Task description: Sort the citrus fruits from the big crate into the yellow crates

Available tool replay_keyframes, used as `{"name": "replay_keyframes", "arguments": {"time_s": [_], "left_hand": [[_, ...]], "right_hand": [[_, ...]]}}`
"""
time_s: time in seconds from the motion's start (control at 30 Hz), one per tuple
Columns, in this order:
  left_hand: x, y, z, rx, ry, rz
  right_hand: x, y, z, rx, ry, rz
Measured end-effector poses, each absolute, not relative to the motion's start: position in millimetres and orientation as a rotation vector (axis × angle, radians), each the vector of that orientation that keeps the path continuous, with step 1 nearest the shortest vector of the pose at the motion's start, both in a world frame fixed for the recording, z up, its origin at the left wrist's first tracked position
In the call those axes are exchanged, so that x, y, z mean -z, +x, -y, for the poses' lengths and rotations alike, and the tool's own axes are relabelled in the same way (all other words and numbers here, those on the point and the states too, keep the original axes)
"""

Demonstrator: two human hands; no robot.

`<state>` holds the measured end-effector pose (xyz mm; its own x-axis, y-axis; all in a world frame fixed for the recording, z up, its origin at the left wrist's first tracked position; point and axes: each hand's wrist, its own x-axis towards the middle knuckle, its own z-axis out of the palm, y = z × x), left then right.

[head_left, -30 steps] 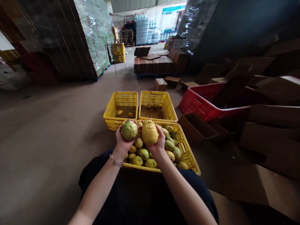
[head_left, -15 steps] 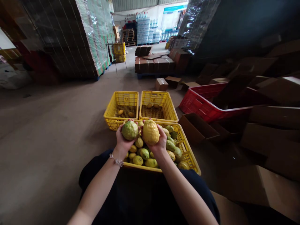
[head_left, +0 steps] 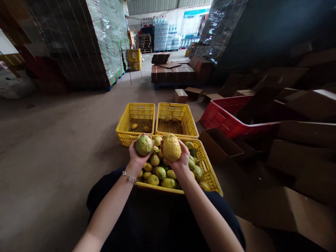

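Note:
My left hand (head_left: 137, 157) is closed around a green, bumpy citron (head_left: 144, 145). In my right hand (head_left: 182, 159) rests a larger yellow citron (head_left: 171, 147) with knobbly skin, fingers curled round it. Both fruits are held up side by side, a small gap between them, above a yellow crate (head_left: 210, 167). That crate holds many green and yellow fruits, among them a green one (head_left: 160, 172) and a yellow-green one (head_left: 168, 183). Part of the load is hidden behind my hands and forearms.
Beyond stand a left yellow crate (head_left: 123, 120) and a right yellow crate (head_left: 193, 124), each with a couple of fruits inside. To the right are a red crate (head_left: 223, 117), an open cardboard box (head_left: 214, 148) and more cardboard. Flattened boxes (head_left: 173, 74) lie stacked on a pallet farther back.
My hands have drawn slightly apart: the left with the green citron shifts a little left, the right with the yellow citron a little right. Both fruits stay held.

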<state>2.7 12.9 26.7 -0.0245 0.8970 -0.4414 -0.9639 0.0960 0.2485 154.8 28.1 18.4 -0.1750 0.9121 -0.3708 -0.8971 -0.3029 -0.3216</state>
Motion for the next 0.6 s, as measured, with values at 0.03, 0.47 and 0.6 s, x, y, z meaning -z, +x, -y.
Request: {"name": "replay_keyframes", "arguments": {"time_s": [0.03,0.47,0.6], "left_hand": [[-23.1,2.3,-15.1,-1.496,-0.166,-0.604],[80.6,51.9,9.3,-0.978,-0.29,-1.176],[88.8,39.4,-9.0,-0.973,-0.196,-1.167]], "right_hand": [[-18.0,157.8,-30.1,-1.758,-0.637,-0.002],[-30.5,191.5,-32.7,-1.66,-0.833,0.178],[-32.8,202.6,-33.5,-1.622,-0.855,0.0]]}}
